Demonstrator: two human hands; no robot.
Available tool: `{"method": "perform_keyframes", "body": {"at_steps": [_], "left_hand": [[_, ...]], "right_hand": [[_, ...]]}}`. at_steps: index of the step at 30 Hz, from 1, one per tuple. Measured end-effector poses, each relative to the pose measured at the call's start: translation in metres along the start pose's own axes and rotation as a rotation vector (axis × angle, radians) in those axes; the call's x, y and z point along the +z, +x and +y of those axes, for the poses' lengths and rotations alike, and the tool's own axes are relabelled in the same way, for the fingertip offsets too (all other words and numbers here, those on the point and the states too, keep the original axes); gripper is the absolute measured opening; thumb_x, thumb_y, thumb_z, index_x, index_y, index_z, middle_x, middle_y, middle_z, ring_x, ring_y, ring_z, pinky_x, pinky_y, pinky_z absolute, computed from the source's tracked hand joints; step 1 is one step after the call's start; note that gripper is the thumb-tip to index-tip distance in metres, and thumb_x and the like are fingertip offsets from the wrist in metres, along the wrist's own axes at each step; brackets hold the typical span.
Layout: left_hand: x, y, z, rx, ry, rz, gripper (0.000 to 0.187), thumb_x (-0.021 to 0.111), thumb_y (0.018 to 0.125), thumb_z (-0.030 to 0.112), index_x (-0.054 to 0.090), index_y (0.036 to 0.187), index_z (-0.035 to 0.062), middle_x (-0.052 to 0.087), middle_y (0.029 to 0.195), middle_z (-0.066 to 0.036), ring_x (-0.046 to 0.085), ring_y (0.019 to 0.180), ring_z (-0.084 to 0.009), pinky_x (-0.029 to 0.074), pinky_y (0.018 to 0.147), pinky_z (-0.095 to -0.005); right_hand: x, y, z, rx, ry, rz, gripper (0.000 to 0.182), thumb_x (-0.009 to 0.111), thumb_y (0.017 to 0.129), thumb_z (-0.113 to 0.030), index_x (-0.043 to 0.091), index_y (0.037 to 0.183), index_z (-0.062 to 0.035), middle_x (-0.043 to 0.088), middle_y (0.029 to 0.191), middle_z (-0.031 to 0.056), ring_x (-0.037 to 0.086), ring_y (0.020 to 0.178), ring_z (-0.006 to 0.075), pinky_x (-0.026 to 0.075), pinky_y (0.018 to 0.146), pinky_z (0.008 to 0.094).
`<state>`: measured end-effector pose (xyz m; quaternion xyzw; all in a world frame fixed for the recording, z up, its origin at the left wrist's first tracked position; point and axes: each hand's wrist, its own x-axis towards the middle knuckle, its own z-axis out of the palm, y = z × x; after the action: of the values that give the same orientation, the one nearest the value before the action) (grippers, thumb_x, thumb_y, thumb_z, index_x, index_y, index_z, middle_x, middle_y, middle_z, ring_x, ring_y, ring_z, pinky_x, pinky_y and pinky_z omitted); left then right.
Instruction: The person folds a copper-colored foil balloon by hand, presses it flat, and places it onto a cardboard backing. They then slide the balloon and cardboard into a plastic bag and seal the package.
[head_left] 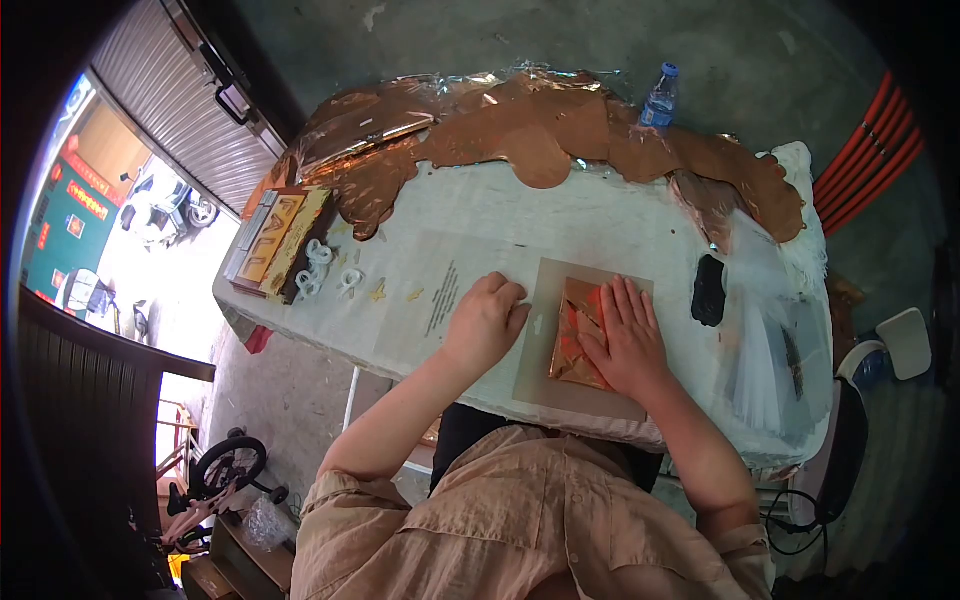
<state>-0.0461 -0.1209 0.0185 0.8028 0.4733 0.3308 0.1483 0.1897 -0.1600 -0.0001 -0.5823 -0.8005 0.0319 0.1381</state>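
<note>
A shiny copper-coloured foil packet lies on a flat grey-brown sheet near the table's front edge. My right hand rests on the packet's right side, its fingers stretched out and pointing away from me. Left of the sheet, my left hand is held over the table with its fingers curled in; whatever it may hold is too small or hidden to make out. Beneath and left of that hand lies a clear plastic sheet with printed text.
Copper-coloured sheets line the far edge, with a plastic bottle among them. Boxes and white rings are at the left. A black object and clear plastic bags lie at the right.
</note>
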Motion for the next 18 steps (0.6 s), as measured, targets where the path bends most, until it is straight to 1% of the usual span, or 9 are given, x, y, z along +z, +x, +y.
{"method": "perform_keyframes", "body": {"at_steps": [1, 3, 4, 6, 7, 9, 12, 15, 18], "left_hand": [[-0.004, -0.001, 0.002, 0.001, -0.001, 0.000, 0.012, 0.065, 0.081, 0.010, 0.065, 0.090, 0.0014, 0.061, 0.088, -0.013, 0.061, 0.081, -0.0331, 0.050, 0.073, -0.0400], [-0.011, -0.003, 0.007, -0.002, 0.255, 0.001, 0.014, 0.068, 0.081, 0.013, 0.064, 0.089, 0.0030, 0.059, 0.091, -0.011, 0.059, 0.088, -0.0315, 0.047, 0.077, -0.0410], [-0.011, -0.003, 0.006, -0.003, 0.255, -0.002, 0.014, 0.068, 0.081, 0.013, 0.064, 0.089, 0.0030, 0.059, 0.091, -0.011, 0.059, 0.088, -0.0315, 0.047, 0.077, -0.0410], [-0.011, -0.003, 0.004, -0.096, 0.217, -0.046, 0.016, 0.070, 0.080, 0.016, 0.063, 0.089, 0.0046, 0.058, 0.093, -0.010, 0.058, 0.091, -0.0305, 0.045, 0.079, -0.0416], [-0.011, -0.004, 0.002, -0.098, 0.218, -0.045, 0.016, 0.070, 0.080, 0.016, 0.063, 0.089, 0.0046, 0.058, 0.093, -0.010, 0.058, 0.091, -0.0305, 0.045, 0.079, -0.0416], [-0.006, -0.004, -0.003, -0.070, 0.120, -0.012, 0.017, 0.070, 0.079, 0.013, 0.062, 0.090, 0.0033, 0.058, 0.091, -0.011, 0.058, 0.088, -0.0315, 0.046, 0.077, -0.0415], [-0.002, -0.002, -0.007, -0.041, 0.041, -0.027, 0.017, 0.070, 0.079, 0.011, 0.061, 0.090, 0.0018, 0.058, 0.089, -0.013, 0.059, 0.084, -0.0327, 0.047, 0.075, -0.0409], [0.002, 0.001, -0.005, -0.055, -0.049, -0.036, 0.014, 0.069, 0.078, 0.009, 0.059, 0.087, 0.0029, 0.056, 0.086, -0.013, 0.057, 0.086, -0.0334, 0.046, 0.077, -0.0423], [0.003, 0.003, -0.005, -0.016, -0.025, -0.042, 0.015, 0.069, 0.079, 0.007, 0.061, 0.089, 0.0003, 0.058, 0.088, -0.015, 0.059, 0.082, -0.0340, 0.049, 0.074, -0.0398]], "right_hand": [[-0.001, 0.000, 0.000, 0.001, -0.001, 0.001, 0.076, 0.052, 0.092, -0.045, 0.031, 0.144, 0.0065, 0.030, 0.150, 0.0259, 0.024, 0.144, 0.0347, 0.013, 0.118, 0.0484], [-0.002, 0.000, -0.001, 0.012, 0.013, -0.012, 0.076, 0.051, 0.092, -0.045, 0.031, 0.144, 0.0065, 0.031, 0.150, 0.0260, 0.024, 0.144, 0.0348, 0.014, 0.118, 0.0487], [-0.003, -0.001, -0.002, 0.013, 0.015, -0.014, 0.076, 0.051, 0.092, -0.045, 0.031, 0.144, 0.0065, 0.031, 0.150, 0.0260, 0.024, 0.144, 0.0348, 0.014, 0.118, 0.0487], [-0.006, 0.001, -0.003, 0.028, -0.006, -0.066, 0.075, 0.050, 0.094, -0.042, 0.026, 0.147, 0.0042, 0.026, 0.153, 0.0231, 0.020, 0.145, 0.0331, 0.011, 0.119, 0.0457], [-0.006, 0.001, -0.003, 0.026, -0.005, -0.067, 0.075, 0.050, 0.094, -0.042, 0.026, 0.147, 0.0042, 0.026, 0.153, 0.0231, 0.020, 0.145, 0.0331, 0.011, 0.119, 0.0457], [-0.006, 0.000, -0.003, 0.036, 0.004, -0.068, 0.075, 0.051, 0.093, -0.042, 0.026, 0.147, 0.0040, 0.026, 0.153, 0.0231, 0.020, 0.145, 0.0331, 0.011, 0.119, 0.0458], [-0.003, 0.000, -0.001, 0.025, -0.004, -0.054, 0.075, 0.051, 0.093, -0.041, 0.027, 0.147, 0.0041, 0.026, 0.153, 0.0231, 0.020, 0.145, 0.0330, 0.010, 0.119, 0.0459], [-0.007, 0.001, -0.003, 0.036, 0.005, -0.072, 0.074, 0.051, 0.093, -0.041, 0.027, 0.147, 0.0038, 0.026, 0.154, 0.0228, 0.020, 0.145, 0.0329, 0.010, 0.119, 0.0459], [-0.005, 0.001, -0.002, 0.035, 0.002, -0.072, 0.074, 0.051, 0.093, -0.041, 0.026, 0.147, 0.0041, 0.026, 0.154, 0.0229, 0.020, 0.145, 0.0331, 0.010, 0.119, 0.0460]]}}
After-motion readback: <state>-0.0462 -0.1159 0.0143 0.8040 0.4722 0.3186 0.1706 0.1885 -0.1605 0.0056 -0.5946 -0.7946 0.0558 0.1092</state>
